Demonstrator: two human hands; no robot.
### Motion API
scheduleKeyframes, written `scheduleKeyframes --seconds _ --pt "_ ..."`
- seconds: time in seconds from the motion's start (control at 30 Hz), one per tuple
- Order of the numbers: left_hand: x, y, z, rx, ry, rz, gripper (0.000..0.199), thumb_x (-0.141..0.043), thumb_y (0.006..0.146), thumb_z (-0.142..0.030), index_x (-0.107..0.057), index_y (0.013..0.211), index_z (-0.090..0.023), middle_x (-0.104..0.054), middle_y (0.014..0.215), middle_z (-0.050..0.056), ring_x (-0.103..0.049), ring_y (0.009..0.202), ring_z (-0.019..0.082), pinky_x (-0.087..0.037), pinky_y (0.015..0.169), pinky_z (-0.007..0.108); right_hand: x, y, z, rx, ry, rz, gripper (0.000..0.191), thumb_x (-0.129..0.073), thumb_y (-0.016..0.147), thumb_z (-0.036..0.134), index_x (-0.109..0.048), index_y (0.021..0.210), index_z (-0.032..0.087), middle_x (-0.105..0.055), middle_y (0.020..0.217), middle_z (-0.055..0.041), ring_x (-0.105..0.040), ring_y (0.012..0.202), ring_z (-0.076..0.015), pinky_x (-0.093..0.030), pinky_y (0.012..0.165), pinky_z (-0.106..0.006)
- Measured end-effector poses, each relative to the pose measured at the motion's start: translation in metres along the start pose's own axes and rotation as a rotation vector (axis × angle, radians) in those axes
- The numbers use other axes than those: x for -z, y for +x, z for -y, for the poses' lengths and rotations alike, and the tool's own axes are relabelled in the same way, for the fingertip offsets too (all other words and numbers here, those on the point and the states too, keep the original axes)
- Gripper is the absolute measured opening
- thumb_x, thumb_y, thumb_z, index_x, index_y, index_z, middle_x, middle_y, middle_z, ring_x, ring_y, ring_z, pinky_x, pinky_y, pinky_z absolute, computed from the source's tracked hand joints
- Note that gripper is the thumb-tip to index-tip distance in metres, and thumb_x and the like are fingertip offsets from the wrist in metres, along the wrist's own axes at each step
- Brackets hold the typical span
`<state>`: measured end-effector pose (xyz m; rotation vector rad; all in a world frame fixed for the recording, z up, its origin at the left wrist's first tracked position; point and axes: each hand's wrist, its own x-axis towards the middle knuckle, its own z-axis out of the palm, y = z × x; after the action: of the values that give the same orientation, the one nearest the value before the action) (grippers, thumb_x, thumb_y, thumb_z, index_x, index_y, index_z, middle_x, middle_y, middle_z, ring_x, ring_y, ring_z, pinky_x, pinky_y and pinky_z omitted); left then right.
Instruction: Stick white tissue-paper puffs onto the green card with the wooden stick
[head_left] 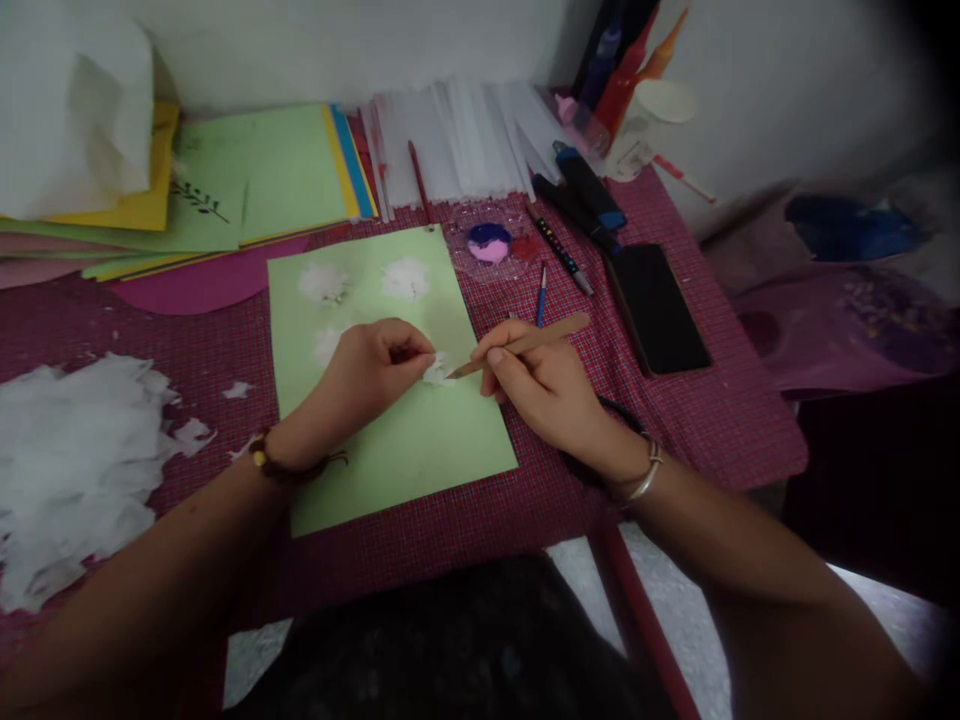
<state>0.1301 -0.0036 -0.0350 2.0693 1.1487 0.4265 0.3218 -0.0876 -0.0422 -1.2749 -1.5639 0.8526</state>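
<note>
A light green sheet [405, 455] lies on the red checked tablecloth. Two white fluffy tufts [406, 278] show near its top edge, and a third is partly hidden behind my left hand [367, 375]. That hand pinches a small white scrap [437, 371] against the sheet, thumb and fingertips pressed together. From the right, my right hand [536, 385] grips a tan wooden stick [551, 334] like a pen, its pointed dark end touching or very near the scrap's right side.
White torn pieces [82, 460] are heaped at the left. Behind the sheet stand a paint palette [489, 244], white strips [465, 140] and stacked coloured papers [270, 170]. Markers, a blue brush [541, 295] and a black phone [660, 308] lie to the right.
</note>
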Motion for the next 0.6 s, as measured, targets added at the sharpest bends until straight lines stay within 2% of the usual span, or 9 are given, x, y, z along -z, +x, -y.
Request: scheduleKeyframes --seconds 0.2,0.5,0.6 --pt "0.0006 0.0007 -0.0015 0.026 -0.004 -0.027 0.012 -0.060 0.076 -0.025 -0.068 0.070 -0.019 -0.067 0.066 0.001 -0.058 0.061 0.014 -0.042 0.057 0.027 -0.0014 0.0002 -0.0007 0.019 -0.046 0.018 0.031 -0.044 0.095 0.021 -0.056 0.066 0.020 -0.061 0.073 0.0000 -0.057 0.064 -0.0111 -0.044 0.064 -0.029" --pt "-0.0002 0.0005 -0.0006 0.003 0.004 -0.016 0.013 -0.061 0.077 -0.028 -0.068 0.070 -0.019 -0.069 0.067 0.001 -0.058 0.062 0.014 -0.042 0.058 0.026 -0.0034 0.0000 0.0012 0.046 -0.147 0.041 0.026 -0.044 0.095 0.020 -0.059 0.075 0.018 -0.063 0.077 -0.0016 -0.056 0.064 -0.0117 -0.043 0.063 -0.029" --pt "-0.0008 0.0011 -0.0001 -0.010 -0.001 -0.044 0.016 -0.060 0.080 -0.031 -0.070 0.082 -0.018 -0.069 0.072 0.002 -0.059 0.065 0.014 -0.043 0.061 0.027 -0.0042 -0.0010 -0.0003 0.057 -0.153 0.058 0.024 -0.042 0.098 0.023 -0.061 0.084 0.018 -0.063 0.077 -0.0007 -0.054 0.060 -0.0106 -0.042 0.061 -0.028"
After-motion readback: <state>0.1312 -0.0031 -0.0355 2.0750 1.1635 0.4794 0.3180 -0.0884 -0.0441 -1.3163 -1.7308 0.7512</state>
